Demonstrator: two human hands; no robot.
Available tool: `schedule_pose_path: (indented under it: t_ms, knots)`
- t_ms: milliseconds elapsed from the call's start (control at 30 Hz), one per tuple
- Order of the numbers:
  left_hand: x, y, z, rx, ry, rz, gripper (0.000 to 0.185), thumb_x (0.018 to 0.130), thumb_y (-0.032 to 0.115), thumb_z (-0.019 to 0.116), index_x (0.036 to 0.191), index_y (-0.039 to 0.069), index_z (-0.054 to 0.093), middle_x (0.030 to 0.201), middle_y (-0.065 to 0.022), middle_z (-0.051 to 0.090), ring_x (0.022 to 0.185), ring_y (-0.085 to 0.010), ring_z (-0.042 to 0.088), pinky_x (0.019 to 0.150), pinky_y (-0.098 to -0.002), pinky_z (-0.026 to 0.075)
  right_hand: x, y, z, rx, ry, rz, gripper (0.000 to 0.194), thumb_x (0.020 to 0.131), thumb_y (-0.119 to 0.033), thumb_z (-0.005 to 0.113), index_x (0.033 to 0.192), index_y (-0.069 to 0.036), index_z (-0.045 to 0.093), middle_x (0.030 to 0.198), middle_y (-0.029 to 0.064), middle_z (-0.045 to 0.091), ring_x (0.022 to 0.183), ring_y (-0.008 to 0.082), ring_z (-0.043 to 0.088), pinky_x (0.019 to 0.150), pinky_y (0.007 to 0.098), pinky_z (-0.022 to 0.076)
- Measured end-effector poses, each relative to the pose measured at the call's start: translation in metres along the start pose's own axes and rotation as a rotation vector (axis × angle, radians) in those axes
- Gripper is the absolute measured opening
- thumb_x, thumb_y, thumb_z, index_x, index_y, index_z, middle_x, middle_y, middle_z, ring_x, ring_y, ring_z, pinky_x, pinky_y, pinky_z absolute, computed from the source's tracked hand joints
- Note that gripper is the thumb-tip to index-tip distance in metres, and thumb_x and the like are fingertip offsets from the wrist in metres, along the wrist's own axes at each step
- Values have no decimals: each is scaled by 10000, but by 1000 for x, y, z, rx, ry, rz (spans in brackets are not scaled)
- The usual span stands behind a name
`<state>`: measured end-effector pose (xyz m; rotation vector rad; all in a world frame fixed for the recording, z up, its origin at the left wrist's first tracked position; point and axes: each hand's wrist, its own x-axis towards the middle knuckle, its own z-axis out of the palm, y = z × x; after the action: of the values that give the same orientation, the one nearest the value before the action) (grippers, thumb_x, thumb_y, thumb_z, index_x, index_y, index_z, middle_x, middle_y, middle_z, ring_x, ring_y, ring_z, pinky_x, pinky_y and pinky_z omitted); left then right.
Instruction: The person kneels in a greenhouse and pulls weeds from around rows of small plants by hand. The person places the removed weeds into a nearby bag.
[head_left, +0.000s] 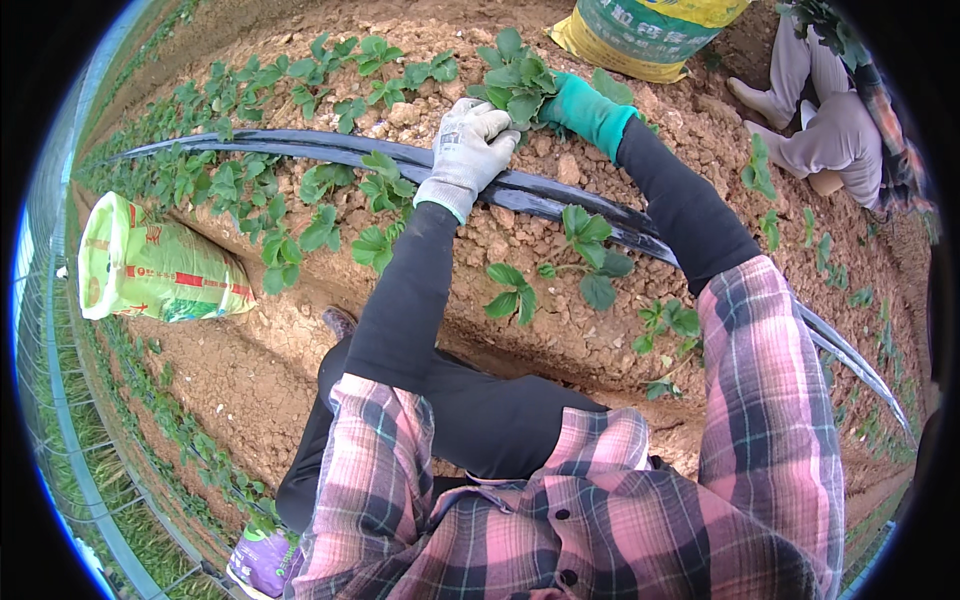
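Note:
A leafy strawberry plant (517, 79) stands on the far side of the soil ridge, with both hands at it. My left hand (466, 146), in a pale grey coated work glove, lies at the plant's near left side. Its wrist crosses above the black irrigation hoses (536, 195), and its fingertips are partly hidden. My right hand (589, 112), in a teal glove, reaches in at the plant's right side. Leaves cover its fingertips, so I cannot tell how firmly either hand grips. Loose clods of brown soil (568, 169) surround the plant's base.
More strawberry plants (592, 232) line both sides of the hoses. An open green sack (172, 262) lies tilted in the furrow at left. A yellow and green sack (649, 34) stands beyond my right hand. Another person (832, 127) crouches at upper right. A purple bag (262, 559) is at lower left.

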<state>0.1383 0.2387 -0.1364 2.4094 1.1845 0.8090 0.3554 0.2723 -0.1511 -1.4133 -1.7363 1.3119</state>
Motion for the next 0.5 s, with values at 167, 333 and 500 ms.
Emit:
schedule_pose_path:
  t_ms: [167,333,500]
  knots:
    - [-4,-7,1,-146,21,7,201,765,90,695,963,88,732,931,-46,704,995,-244,614,878,-357,493,-13,0,19,-216,-20,-155,478,803,-105,782,1256,-84,631,1114,87,717,987,180,637,897,371,510]
    - [14,-4,-12,-774,64,-606,308,798,-27,581,1085,25,681,1034,-43,681,831,-71,615,648,-211,493,-4,37,29,120,239,-69,447,839,-113,767,1265,-77,634,1107,129,719,989,248,680,885,381,532]
    - [27,-5,-6,42,-112,-299,640,765,286,751,1345,121,536,1412,-139,495,1369,-292,383,1145,-412,325,0,26,28,265,421,34,378,843,-97,780,1192,-24,656,1051,103,719,923,175,668,830,340,552]
